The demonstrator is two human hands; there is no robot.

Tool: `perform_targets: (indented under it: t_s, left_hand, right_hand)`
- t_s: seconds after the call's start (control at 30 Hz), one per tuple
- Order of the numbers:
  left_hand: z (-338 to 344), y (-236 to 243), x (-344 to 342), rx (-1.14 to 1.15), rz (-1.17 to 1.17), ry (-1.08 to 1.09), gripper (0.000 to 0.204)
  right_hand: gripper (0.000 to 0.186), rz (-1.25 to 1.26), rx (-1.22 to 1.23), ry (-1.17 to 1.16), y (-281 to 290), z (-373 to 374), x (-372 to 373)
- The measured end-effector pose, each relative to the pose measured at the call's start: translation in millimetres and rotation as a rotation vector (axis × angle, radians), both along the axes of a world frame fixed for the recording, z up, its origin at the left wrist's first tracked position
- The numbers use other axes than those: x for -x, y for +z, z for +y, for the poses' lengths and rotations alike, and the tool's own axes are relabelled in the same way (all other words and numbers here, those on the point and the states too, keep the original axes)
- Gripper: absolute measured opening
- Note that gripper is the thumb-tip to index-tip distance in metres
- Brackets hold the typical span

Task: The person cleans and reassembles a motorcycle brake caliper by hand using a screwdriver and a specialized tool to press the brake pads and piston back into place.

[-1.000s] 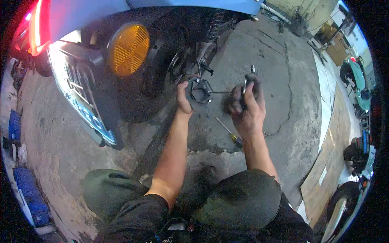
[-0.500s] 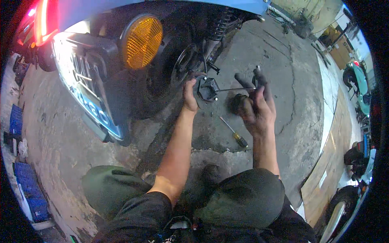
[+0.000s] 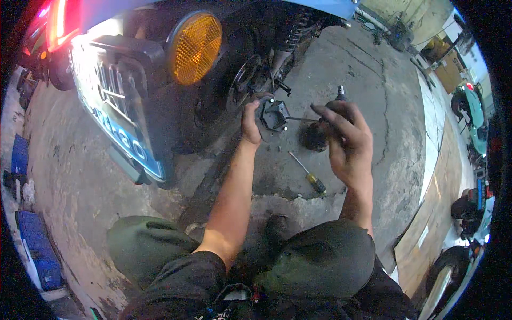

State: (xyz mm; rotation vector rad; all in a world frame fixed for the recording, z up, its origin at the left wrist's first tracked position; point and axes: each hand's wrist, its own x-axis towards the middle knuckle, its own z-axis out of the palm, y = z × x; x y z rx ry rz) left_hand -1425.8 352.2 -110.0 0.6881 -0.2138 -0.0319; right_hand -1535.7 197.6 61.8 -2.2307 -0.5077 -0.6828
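My left hand (image 3: 250,122) grips the side of a dark metal part (image 3: 274,116), close to the scooter's rear wheel. This part has a hollow, angular opening and two bright spots at its edge. To the right, my right hand (image 3: 346,141) is closed around the end of a thin metal rod tool (image 3: 301,119), whose tip reaches into the part's opening; the fingers hide its handle. Below, on the concrete, lies a screwdriver (image 3: 314,181) with a yellow and black handle. A dark object (image 3: 313,137) and a shiny socket-like end (image 3: 341,90) show partly behind my right hand.
The scooter's wheel (image 3: 242,82), shock absorber (image 3: 290,37), amber round reflector (image 3: 197,48) and licence plate (image 3: 128,138) stand at upper left. Blue crates (image 3: 40,245) line the left edge. Cardboard sheeting (image 3: 426,224) and other scooters (image 3: 469,112) are at the right.
My right hand has shifted slightly right and its fingers have curled in, covering more of the rod. The left hand and the dark part have stayed nearly still.
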Motion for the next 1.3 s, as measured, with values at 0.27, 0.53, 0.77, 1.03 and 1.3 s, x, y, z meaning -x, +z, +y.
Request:
perform_targets:
  t_s: [0.27, 0.53, 0.77, 1.03, 1.3]
  left_hand:
    - [-1.3, -8.0, -3.0, 0.057, 0.035, -0.01, 0.038]
    - [-0.8, -11.8, -8.8, 0.001, -0.048, 0.076, 0.034]
    - [21.4, -13.0, -8.3, 0.076, 0.1, -0.091, 0.041]
    - [15.4, -5.6, -10.3, 0.089, 0.124, -0.08, 0.05]
    - [17.0, 5.3, -1.6, 0.055, 0.116, -0.094, 0.051]
  right_hand:
    - [0.02, 0.004, -0.481, -0.058, -53.2, 19.8, -17.7]
    - [0.018, 0.062, -0.074, -0.119, -99.6, 22.1, -49.2]
    - [0.005, -0.171, -0.342, -0.273, -25.0, -16.5, -34.1]
    - [0.022, 0.522, -0.261, -0.053, -176.7, -44.4, -34.0]
    - [0.024, 0.587, -0.171, -0.125, -313.0, -37.7, -33.0]
